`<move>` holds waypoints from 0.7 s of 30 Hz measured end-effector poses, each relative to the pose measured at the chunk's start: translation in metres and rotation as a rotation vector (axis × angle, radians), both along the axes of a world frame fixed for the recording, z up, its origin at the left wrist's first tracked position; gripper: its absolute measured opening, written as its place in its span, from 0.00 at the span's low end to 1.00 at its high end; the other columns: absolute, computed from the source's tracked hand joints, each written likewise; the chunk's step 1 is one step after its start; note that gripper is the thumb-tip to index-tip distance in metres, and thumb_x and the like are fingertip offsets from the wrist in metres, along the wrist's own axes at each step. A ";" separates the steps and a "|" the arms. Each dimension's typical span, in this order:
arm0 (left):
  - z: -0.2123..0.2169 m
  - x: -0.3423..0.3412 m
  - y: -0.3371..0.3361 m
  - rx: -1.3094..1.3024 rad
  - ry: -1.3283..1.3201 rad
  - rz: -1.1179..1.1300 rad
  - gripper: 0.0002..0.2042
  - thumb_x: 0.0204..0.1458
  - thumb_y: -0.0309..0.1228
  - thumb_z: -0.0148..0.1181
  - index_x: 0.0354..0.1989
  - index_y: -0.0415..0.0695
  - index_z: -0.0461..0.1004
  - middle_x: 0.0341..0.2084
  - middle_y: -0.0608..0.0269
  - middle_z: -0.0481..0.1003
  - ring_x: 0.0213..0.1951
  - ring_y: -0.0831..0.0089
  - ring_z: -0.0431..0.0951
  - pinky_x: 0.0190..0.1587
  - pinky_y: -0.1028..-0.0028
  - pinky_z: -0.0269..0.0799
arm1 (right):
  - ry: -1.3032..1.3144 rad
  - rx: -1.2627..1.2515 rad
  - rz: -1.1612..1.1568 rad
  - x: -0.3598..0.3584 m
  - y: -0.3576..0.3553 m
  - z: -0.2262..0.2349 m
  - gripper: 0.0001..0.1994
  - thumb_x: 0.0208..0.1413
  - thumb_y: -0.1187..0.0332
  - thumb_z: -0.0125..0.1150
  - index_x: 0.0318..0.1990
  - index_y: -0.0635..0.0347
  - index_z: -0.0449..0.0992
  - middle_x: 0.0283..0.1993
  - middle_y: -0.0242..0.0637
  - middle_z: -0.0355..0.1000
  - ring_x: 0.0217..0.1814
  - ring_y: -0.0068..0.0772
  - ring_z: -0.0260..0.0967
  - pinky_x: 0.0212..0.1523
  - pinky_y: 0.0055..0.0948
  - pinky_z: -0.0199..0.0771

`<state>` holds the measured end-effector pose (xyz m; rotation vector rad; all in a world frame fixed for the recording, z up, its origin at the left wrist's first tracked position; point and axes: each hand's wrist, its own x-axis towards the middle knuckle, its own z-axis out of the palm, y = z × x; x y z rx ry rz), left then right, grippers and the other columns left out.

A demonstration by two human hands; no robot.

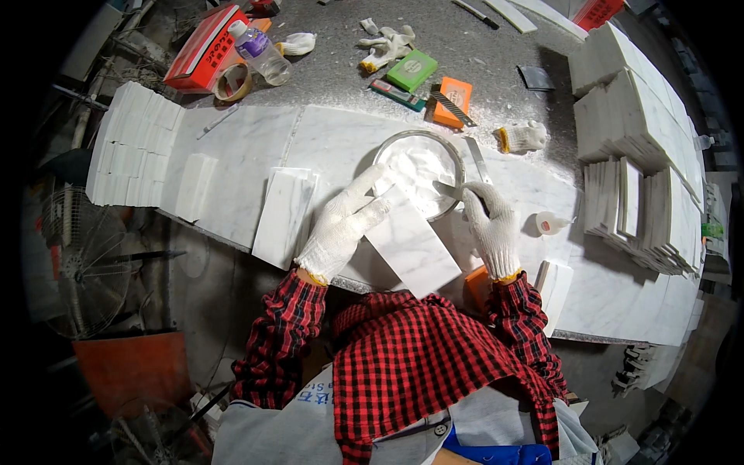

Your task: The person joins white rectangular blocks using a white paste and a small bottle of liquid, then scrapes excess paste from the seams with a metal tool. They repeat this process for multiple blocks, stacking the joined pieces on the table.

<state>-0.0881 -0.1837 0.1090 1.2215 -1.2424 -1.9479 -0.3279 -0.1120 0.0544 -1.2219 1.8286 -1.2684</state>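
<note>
My left hand [339, 230], in a white knit glove, grips the upper left edge of a white marble tile [418, 257] with grey veins. The tile is tilted, its upper corner beside a round bowl [419, 133]. White paste [413, 167] lies in the bowl. Closed around a small scraper [444, 188], my gloved right hand [494, 225] is at the bowl's right side. The scraper's metal blade reaches over the bowl's rim; its handle is mostly hidden by the fingers.
Tile stacks rise at the left [136, 147] and right [635, 116]. Loose tiles [283, 217] lie near the front edge. A small squeeze bottle [549, 224] is right of my hand. Beyond the bowl are an orange box [452, 97], a green box [412, 71], gloves and a clear bottle [271, 62].
</note>
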 end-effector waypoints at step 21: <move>-0.026 -0.013 -0.004 0.209 0.206 0.043 0.24 0.65 0.23 0.49 0.70 0.35 0.60 0.66 0.55 0.66 0.64 0.72 0.67 0.67 0.73 0.61 | -0.082 0.081 -0.100 0.015 -0.002 0.078 0.11 0.64 0.73 0.61 0.50 0.68 0.79 0.33 0.37 0.79 0.31 0.18 0.75 0.31 0.19 0.75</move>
